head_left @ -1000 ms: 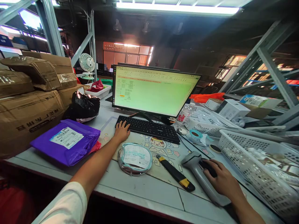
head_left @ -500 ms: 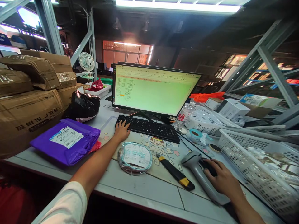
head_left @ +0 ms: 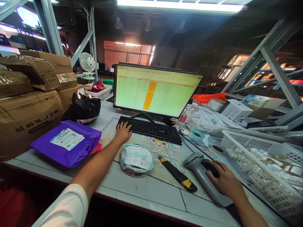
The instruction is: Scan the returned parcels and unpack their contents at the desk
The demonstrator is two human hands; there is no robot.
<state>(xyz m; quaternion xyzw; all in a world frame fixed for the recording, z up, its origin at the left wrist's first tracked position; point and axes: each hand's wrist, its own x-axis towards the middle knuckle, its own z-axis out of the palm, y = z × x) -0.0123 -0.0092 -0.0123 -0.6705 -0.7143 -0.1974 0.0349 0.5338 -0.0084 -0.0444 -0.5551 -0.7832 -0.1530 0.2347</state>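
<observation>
My left hand [head_left: 123, 132] rests with fingers spread on the left end of a black keyboard [head_left: 151, 128]. Under my right hand [head_left: 226, 179] is a black computer mouse [head_left: 211, 168], its fingers curved over it. A grey barcode scanner [head_left: 205, 181] lies just left of that hand. Further left is a black and yellow utility knife [head_left: 178, 174]. A coiled pale-blue cable in a clear bag [head_left: 137, 160] sits in front of the keyboard. Behind the keyboard, the monitor [head_left: 156, 91] displays a spreadsheet with an orange column.
On the left lie a purple parcel [head_left: 67, 142], a black plastic bag [head_left: 85, 105] and stacked cardboard boxes [head_left: 30, 110]. A white perforated basket [head_left: 255, 170] stands at the right. Near the monitor are a plastic bottle [head_left: 186, 116] and a tape roll [head_left: 198, 135].
The spreadsheet on the monitor has switched to a different view, now with a tall orange column. Both hands have stayed in place.
</observation>
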